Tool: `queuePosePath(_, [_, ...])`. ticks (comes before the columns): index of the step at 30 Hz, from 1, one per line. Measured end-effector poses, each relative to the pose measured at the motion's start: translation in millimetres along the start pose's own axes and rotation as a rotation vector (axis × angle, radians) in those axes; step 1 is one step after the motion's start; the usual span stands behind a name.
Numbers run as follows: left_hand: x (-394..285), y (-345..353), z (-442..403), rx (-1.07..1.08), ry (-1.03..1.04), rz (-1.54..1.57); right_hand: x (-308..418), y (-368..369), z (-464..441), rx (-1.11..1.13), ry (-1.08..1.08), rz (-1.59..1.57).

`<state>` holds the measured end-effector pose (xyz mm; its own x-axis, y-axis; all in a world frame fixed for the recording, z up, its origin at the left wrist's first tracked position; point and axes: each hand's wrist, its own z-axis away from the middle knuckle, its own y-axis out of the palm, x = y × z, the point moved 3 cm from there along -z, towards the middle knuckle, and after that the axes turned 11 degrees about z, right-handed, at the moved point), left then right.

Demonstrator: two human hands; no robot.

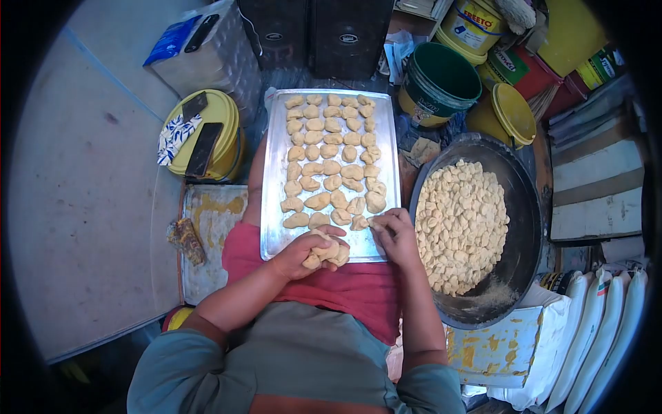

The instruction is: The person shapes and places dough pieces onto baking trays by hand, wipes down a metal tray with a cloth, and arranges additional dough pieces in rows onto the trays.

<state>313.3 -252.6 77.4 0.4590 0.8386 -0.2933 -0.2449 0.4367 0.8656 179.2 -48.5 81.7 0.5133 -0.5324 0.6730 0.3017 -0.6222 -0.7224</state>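
Note:
My left hand [312, 252] is closed round several lumps of dough [327, 251] above the near edge of a metal tray [274, 238]. At the tray's near right corner, my right hand [394, 233] has its fingers together on a small dough piece, partly hidden by them. Rows of dough pieces [332, 168] cover most of the tray, which rests on my lap. On the right, a wide black basin [520, 228] holds a large heap of dough pieces [462, 228].
A yellow-lidded bucket [225, 150] with dark flat objects on top stands at the left. Behind the basin are a green bucket [441, 76] and a yellow bucket [512, 114]. Black speakers [348, 41] stand beyond the tray. White sacks [600, 331] are at the lower right.

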Motion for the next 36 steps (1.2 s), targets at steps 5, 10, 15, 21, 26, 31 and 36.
queuePosePath(5, [-1,-22,15,0.039,0.003,0.074,2,-6,-18,-0.055,-0.03,0.406])
queuePosePath(10, [-4,-27,19,0.065,0.011,0.085,-8,-7,-45,-0.063,-0.099,0.449])
queuePosePath(15, [-2,-28,19,0.081,0.01,0.126,-9,-4,-93,-0.094,-0.049,0.495])
queuePosePath(21, [-4,-34,21,0.09,0.026,0.148,-29,0,-145,-0.046,-0.02,0.434])
queuePosePath(26, [1,-47,16,0.14,0.019,0.21,-27,11,-188,0.041,0.015,0.518])
queuePosePath(31, [-5,-40,20,0.157,0.021,0.328,-44,25,-241,-0.11,0.064,0.225])
queuePosePath(36, [-14,-36,23,0.194,0.087,0.419,-27,32,-261,-0.105,0.017,0.799])
